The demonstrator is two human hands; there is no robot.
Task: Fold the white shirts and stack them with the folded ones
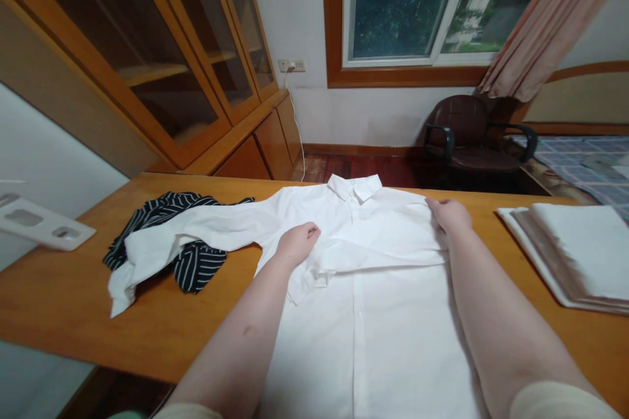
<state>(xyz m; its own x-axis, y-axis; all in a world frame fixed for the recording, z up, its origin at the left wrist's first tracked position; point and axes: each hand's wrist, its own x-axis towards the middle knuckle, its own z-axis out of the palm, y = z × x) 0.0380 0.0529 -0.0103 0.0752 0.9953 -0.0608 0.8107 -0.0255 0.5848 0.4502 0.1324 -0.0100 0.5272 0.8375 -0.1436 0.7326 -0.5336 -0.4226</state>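
A white button-up shirt [393,314] lies front up on the wooden table, its collar toward the far edge. One sleeve is folded across the chest, and the other stretches out to the left over a black-and-white striped garment [199,265]. My left hand [297,243] is closed on the folded sleeve near its cuff, over the left side of the chest. At the shirt's right shoulder, my right hand [451,215] grips the fabric between thumb and fingers.
Folded white and brownish cloths [580,252] are stacked on the table [216,321] at the right. A white plastic object [44,222] juts in at the left. Beyond the table are a glass-door cabinet [196,163], an office chair [464,131] and a window.
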